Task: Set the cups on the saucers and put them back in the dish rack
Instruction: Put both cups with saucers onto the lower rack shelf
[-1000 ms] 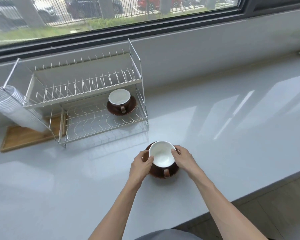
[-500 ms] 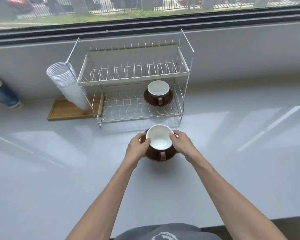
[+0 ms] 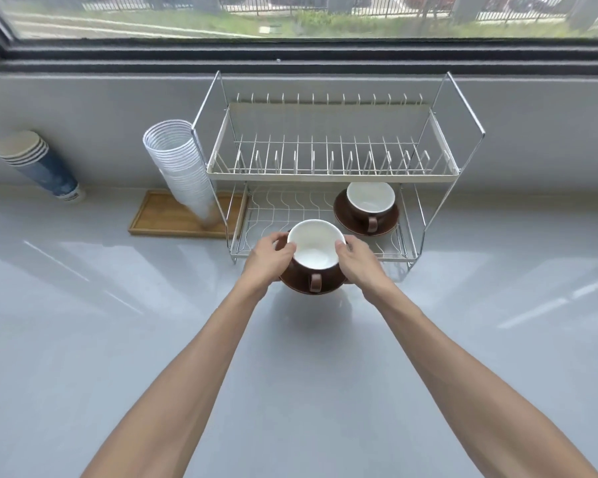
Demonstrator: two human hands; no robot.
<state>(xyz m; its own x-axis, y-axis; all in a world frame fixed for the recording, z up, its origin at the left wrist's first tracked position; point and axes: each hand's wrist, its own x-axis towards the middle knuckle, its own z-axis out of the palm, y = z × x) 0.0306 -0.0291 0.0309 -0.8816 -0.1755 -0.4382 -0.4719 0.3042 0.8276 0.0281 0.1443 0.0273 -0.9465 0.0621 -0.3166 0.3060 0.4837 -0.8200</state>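
A brown cup with a white inside [image 3: 315, 248] sits on a brown saucer [image 3: 301, 288], its handle toward me. My left hand [image 3: 268, 262] grips the saucer's left side and my right hand [image 3: 358, 262] grips its right side, thumbs near the cup's rim. The pair is held just in front of the lower shelf of the two-tier wire dish rack [image 3: 332, 172]. A second cup [image 3: 370, 201] stands on its saucer [image 3: 387, 222] on the right of that lower shelf.
A tilted stack of white plastic cups [image 3: 178, 167] leans on a wooden tray [image 3: 159, 215] left of the rack. A stack of blue paper cups [image 3: 38, 163] lies at the far left. The grey counter [image 3: 290, 357] runs to the wall under a window.
Both hands have carried the cup and saucer forward, away from me, up to the front edge of the rack's lower shelf. The view has swung so the rack is now centred.
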